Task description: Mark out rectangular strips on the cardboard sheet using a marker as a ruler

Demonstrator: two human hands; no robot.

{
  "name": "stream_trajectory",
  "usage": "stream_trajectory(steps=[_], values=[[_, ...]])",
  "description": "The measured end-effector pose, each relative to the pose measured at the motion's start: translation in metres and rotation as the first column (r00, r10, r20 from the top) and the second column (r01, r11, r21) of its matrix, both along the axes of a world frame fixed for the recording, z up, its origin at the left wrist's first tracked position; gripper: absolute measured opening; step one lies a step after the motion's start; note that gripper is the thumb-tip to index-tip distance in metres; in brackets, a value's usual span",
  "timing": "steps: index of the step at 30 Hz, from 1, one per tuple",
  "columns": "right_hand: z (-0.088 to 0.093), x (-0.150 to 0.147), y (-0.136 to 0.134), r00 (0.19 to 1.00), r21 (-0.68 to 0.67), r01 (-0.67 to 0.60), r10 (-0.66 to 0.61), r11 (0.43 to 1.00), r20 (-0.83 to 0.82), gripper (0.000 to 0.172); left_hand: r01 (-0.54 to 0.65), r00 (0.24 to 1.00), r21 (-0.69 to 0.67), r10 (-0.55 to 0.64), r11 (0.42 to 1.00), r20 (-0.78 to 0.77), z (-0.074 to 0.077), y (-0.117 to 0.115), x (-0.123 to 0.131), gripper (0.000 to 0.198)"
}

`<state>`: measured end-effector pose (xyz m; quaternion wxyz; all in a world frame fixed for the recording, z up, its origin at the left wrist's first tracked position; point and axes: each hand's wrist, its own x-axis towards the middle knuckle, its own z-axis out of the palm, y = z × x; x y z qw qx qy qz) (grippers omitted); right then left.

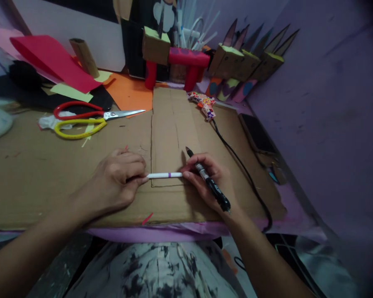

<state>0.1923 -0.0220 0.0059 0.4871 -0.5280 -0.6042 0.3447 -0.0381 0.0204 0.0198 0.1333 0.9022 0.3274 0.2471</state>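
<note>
A slim white stick [160, 176] with a purple band lies level between my hands, over a cardboard strip [163, 136]. My left hand [118, 178] is closed, pinching the stick's left end between thumb and fingers. At the other end, the thumb and finger of my right hand [209, 178] pinch the stick too. That same hand also holds a black pen [216, 192], tip pointing away and up to the left. Dark lines run along the strip's left side, near edge and middle. Under it lies a larger cardboard sheet [65, 178].
Scissors [108, 116] with red and yellow handles lie at left. A patterned glue gun [205, 105] with a black cord is at the right back, near a dark phone [257, 133]. Behind stand cardboard animal figures [188, 58] and coloured paper [56, 60]. A wall [323, 103] bounds the right.
</note>
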Motion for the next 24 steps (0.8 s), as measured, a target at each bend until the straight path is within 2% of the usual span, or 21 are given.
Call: stream_trajectory(steps=[7, 14, 17, 21, 24], values=[[-0.0008, -0.0001, -0.0002, 0.993, 0.004, 0.015, -0.016, 1.000, 0.113, 0.012, -0.009, 1.000, -0.022, 0.009, 1.000, -0.004, 0.0005, -0.0004, 0.0011, 0.015], [0.0028, -0.0009, -0.0007, 0.989, -0.005, 0.006, -0.005, 1.000, 0.147, 0.011, -0.001, 1.000, -0.044, 0.001, 0.999, -0.007, 0.0014, -0.0007, 0.0012, 0.015], [0.0019, 0.0004, -0.0004, 0.999, -0.001, 0.008, -0.008, 1.000, 0.049, 0.012, -0.003, 1.000, -0.041, 0.003, 0.999, -0.010, 0.0012, -0.0008, 0.0010, 0.016], [0.0012, 0.0020, 0.0025, 0.976, -0.036, 0.130, -0.134, 0.991, -0.174, 0.017, -0.006, 1.000, -0.018, 0.006, 1.000, -0.008, -0.0005, -0.0011, -0.0001, 0.015], [0.0043, 0.0024, 0.0038, 0.951, -0.065, 0.176, -0.186, 0.982, -0.247, 0.019, -0.031, 0.999, -0.043, 0.030, 0.999, -0.012, -0.0009, -0.0019, -0.0014, 0.014]])
